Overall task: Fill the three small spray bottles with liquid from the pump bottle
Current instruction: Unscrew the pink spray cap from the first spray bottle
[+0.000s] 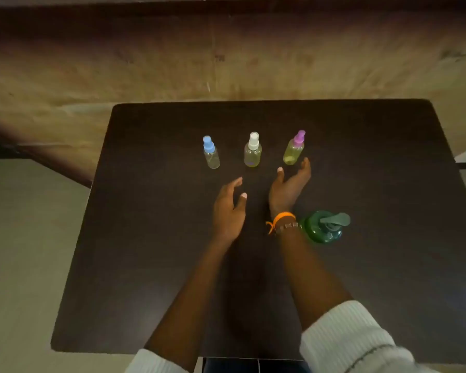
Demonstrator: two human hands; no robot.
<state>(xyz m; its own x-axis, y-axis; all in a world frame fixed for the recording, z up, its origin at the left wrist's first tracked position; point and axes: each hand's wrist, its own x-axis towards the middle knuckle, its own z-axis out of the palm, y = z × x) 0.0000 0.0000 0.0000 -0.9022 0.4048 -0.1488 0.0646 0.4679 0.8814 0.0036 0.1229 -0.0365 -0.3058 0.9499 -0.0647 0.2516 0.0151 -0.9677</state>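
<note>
Spray bottles (253,150) stand capped in a row just beyond my released fingers (304,164), within easy reach; pump bottle (324,227) waits beside my right wrist on the counter (145,238), untouched.

- Three capped spray bottles, upright in a row before me: blue-capped bottle (211,152), white-capped bottle (253,150), purple-capped bottle (294,148).
- Green pump bottle (324,226), upright, nearer me, rightward.

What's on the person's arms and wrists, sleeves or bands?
Both arms are bare from hand to elbow, with white ribbed knit sleeves pushed up. The right sleeve carries a thin dark line. The right wrist wears an orange band with a loose tail and a beaded bracelet. The left hand wears nothing.
</note>
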